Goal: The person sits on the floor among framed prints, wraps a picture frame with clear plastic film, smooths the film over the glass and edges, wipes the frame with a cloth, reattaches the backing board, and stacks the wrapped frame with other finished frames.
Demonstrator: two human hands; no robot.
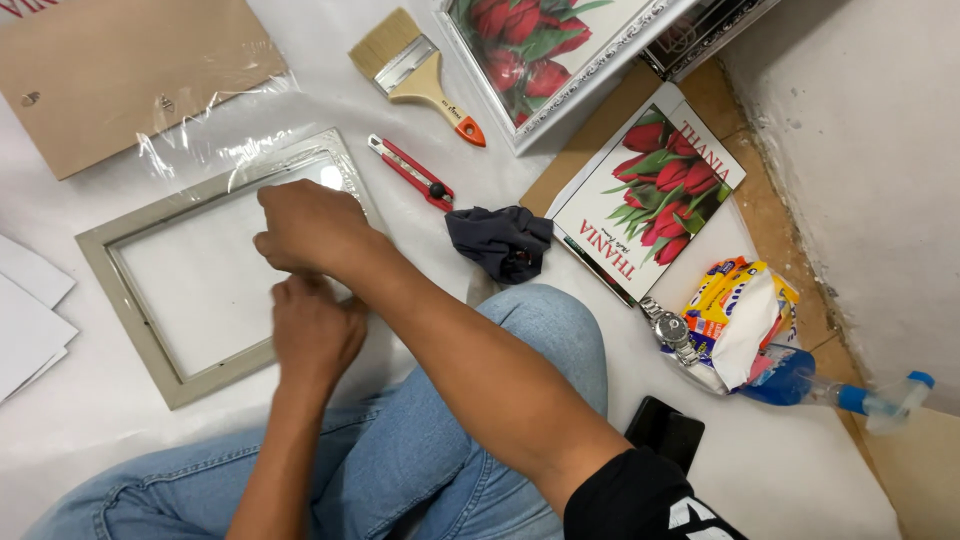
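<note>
Both hands work over an empty picture frame [140, 290] lying flat on the white sheet [520, 130] at the left; the frame is pale grey-beige, its ornate far right corner [335, 165] catching the light. The right hand [305, 228] reaches across from the right, knuckles up and fingers curled in against the frame's right-hand rail; whether it pinches anything I cannot tell. The left hand [315, 330] sits just near of it, touching or almost touching it, also curled with the fingers tucked under at the same rail, and its grip is likewise hidden. The person's jeans [400, 470] fill the near middle.

Far of the frame lies a brown board [110, 80] with clear plastic wrap [215, 125] trailing off it; white sheets of paper [25, 320] lie at the left edge. To the right of the frame lie a red utility knife [410, 172], a flat paintbrush [415, 70] with an orange-tipped handle, and a crumpled dark cloth [500, 240]. Farther right: a framed tulip picture [540, 55], a loose tulip print [650, 190], a wristwatch [672, 328], a colourful packet with white tissue [745, 320], a blue spray bottle [830, 392] and a black phone [665, 432].
</note>
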